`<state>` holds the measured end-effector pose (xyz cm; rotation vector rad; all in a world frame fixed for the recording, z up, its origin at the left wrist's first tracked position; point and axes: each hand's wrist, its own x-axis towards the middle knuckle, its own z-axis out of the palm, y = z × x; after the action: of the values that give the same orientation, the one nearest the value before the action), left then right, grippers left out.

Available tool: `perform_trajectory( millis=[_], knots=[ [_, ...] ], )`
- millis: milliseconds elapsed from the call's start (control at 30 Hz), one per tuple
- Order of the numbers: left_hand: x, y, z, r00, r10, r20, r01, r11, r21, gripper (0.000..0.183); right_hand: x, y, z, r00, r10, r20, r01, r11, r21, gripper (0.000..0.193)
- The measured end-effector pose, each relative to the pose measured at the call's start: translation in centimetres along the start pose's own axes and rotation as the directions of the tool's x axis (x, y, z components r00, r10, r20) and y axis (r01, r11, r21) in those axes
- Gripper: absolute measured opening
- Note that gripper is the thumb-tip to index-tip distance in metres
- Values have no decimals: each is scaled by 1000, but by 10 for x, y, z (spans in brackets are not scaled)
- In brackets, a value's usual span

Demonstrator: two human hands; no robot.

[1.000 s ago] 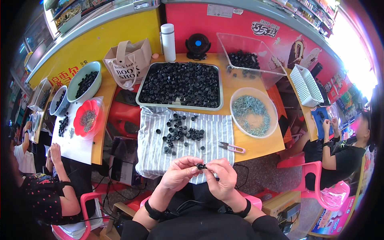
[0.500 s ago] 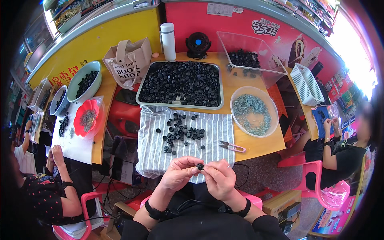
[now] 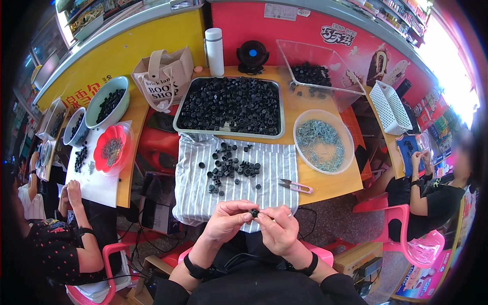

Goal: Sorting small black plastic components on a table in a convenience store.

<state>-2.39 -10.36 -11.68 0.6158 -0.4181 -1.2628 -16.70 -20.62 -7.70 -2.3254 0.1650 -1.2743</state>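
Between my two hands, just off the near edge of the cloth, is a small round black plastic part point(image 3: 254, 213). My left hand point(image 3: 227, 220) pinches it between thumb and forefinger. The fingertips of my right hand point(image 3: 278, 227) are closed at its right side; whether they hold a screw there is too small to see. Beyond my hands, several loose black parts point(image 3: 223, 173) lie scattered on a grey-and-white striped cloth point(image 3: 195, 195). A pair of thread snips point(image 3: 296, 186) with pink handles rests at the cloth's right edge.
Behind the cloth stands a metal tray point(image 3: 229, 134) heaped with black parts. To its right are a round tub point(image 3: 325, 170) of screws and a clear bin point(image 3: 325, 86). A fan point(image 3: 252, 57), white flask point(image 3: 214, 53) and tote bag point(image 3: 165, 76) stand behind. Co-workers sit left and right.
My right fingers have shifted slightly around the small black part. My left hand keeps its pinch in nearly the same place.
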Motion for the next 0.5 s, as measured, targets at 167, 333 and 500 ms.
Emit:
perform_trajectory(
  millis=[167, 333, 500],
  knots=[
    [0, 1, 2, 997, 59, 42, -61, 997, 53, 25, -4, 0, 2, 999, -51, -2, 51, 998, -42, 27],
    [0, 0, 2, 992, 86, 92, -95, 991, 95, 25, -4, -1, 1, 996, -86, 8, 87, 996, -34, 27],
    [-2, 2, 2, 990, 106, 94, -120, 979, 163, 25, -2, -1, 0, 993, -111, 24, 112, 993, -29, 26]
  ],
)
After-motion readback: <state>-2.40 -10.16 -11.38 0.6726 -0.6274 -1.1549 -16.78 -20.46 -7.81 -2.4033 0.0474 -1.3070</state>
